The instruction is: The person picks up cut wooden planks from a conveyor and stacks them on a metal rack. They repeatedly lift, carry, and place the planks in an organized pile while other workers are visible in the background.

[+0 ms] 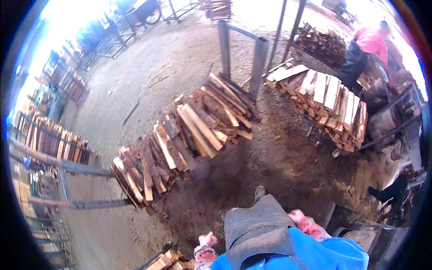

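Observation:
My left hand [208,239] hangs beside the dark apron [258,225] over my front. Its fingers are curled in, and nothing shows in them. On the apron's other side, my right hand [297,217] is also loosely closed, with nothing visible in it. Both hands are apart from the wood. Ahead of me lies a long row of split firewood [198,128], stacked between metal posts. Nearest my left hand, more split logs [168,260] show at the lower edge.
A second firewood stack [330,94] stands at the right. Beyond it a person in a pink top [371,42] bends over. A dark animal-like shape [390,189] is at far right. Metal posts [260,63] rise between the stacks; rack bars [85,168] jut in at left.

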